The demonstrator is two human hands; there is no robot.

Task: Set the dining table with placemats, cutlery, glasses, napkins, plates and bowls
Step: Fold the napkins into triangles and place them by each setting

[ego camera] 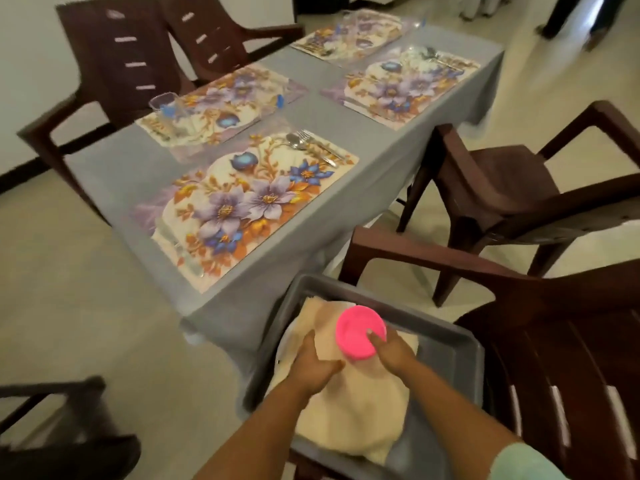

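A grey tub (450, 344) stands in front of me below the table's near end. Inside it lie cream cloth napkins (349, 407) over a white plate rim (284, 344). My right hand (391, 351) grips a pink bowl (358, 332), its thumb inside the rim, just above the napkins. My left hand (317, 365) rests on the cloth, fingers pinching a fold. On the grey-clothed table (363, 109) lie several floral placemats; the nearest placemat (242, 206) carries a spoon and fork (308, 142) at its far corner and a clear glass (176, 237) at its left.
Brown plastic chairs flank the table: two at the left (114, 64), two at the right (502, 188), one close at my right (571, 375). A glass (166, 109) stands on the far-left placemat. A dark chair (62, 431) sits at the lower left. A person's legs (568, 15) show at the top right.
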